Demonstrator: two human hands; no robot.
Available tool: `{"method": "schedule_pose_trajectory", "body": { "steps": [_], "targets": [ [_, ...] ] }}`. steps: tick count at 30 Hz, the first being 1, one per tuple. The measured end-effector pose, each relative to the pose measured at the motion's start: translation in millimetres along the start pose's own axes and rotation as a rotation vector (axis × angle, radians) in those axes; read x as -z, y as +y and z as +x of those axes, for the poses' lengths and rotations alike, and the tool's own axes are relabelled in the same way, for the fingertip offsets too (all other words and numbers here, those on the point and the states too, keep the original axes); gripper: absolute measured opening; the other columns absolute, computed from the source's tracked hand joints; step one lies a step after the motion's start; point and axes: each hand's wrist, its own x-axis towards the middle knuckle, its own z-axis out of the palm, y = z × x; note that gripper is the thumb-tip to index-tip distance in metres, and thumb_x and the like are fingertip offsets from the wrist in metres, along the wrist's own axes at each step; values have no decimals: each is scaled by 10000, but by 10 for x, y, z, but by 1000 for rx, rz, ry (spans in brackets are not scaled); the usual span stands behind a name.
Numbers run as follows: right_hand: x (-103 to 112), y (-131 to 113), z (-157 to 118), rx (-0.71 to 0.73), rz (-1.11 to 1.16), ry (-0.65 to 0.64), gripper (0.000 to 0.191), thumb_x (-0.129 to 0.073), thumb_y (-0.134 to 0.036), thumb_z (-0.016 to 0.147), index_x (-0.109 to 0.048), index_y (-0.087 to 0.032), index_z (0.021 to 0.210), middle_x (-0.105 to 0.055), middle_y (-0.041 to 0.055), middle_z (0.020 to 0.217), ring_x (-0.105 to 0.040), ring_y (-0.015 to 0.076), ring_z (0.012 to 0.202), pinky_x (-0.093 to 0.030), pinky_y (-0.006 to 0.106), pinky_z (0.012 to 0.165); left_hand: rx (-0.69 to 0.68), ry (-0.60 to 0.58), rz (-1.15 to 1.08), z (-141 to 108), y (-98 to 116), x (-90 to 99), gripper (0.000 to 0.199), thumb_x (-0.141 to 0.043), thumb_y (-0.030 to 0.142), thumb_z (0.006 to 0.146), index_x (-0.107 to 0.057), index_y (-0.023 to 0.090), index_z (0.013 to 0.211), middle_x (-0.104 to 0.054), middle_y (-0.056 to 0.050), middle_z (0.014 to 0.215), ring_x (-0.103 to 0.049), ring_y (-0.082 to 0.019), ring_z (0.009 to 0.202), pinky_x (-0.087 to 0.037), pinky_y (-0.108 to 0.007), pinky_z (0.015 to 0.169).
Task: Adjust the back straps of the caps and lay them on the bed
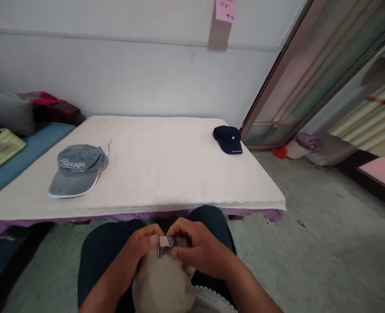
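Currently, left hand (138,248): grasping the beige cap (162,280), thumb at the left end of its pale tab (164,241).
Right hand (197,248): also grasping it, thumb and forefinger bent round the metal clasp (172,241).
Clasp position: between both sets of fingertips; right hand nearer.
Tab axis: side to side, hand to hand, its left end at the left thumb.
Beige cap: over the dark trousers (92,252), crown just below the hands, toward the body.
Gray cap (79,167): ahead-left on the covered table (159,174), brim toward near edge, apart from hands.
Navy cap (228,138): ahead-right, near table's right edge, farther off.
Under-cap fingers: hidden, can't tell.
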Motion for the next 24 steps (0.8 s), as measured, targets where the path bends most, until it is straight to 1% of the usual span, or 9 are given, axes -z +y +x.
{"method": "schedule_pose_trajectory", "body": {
  "steps": [3,5,7,11,16,21,24],
  "targets": [
    [-1,-14,-2,-3,-38,-5,193,-629,-114,712,-619,-212,878,-559,-58,738,-494,91,665,-346,200,556,38,16,50,2,31,-29,349,-576,492,809,-508,179,669,-449,41,586,-318,-97,533,-251,-236,505],
    [0,-24,-4,-7,-48,-8,178,-627,-122,719,-618,-211,873,-558,-56,727,-500,93,665,-343,197,551,94,50,76,10,42,-45,356,-638,491,765,-487,185,661,-418,57,569,-292,-88,516,-222,-233,493],
    [1,-33,-7,-9,-47,-9,168,-629,-127,722,-618,-210,868,-562,-54,722,-506,95,668,-341,195,551,116,73,102,15,41,-48,346,-664,466,751,-485,184,661,-404,62,570,-285,-85,518,-216,-235,496],
    [5,-38,-8,-3,-41,-10,150,-630,-142,729,-620,-208,863,-560,-54,706,-501,92,650,-336,189,542,103,54,102,9,19,-32,312,-647,418,787,-491,180,661,-405,60,585,-289,-87,536,-222,-237,510],
    [16,-19,-6,-5,-27,-14,148,-640,-153,726,-623,-208,862,-559,-54,697,-501,89,634,-340,184,534,84,11,-10,-10,-17,-11,231,-634,343,818,-533,177,691,-452,46,631,-324,-94,575,-252,-230,535],
    [37,27,4,-30,24,-17,167,-659,-144,711,-629,-205,863,-568,-44,718,-510,94,640,-364,185,545,36,-17,-60,-10,-15,-14,227,-632,301,814,-541,168,654,-462,30,661,-350,-105,605,-278,-231,555],
    [50,65,15,-27,51,-26,168,-680,-166,711,-632,-201,868,-564,-40,714,-502,97,634,-364,187,538,37,-11,-77,-2,-2,-25,219,-630,289,807,-534,167,652,-479,23,675,-356,-107,601,-280,-234,552]
  ]
}}
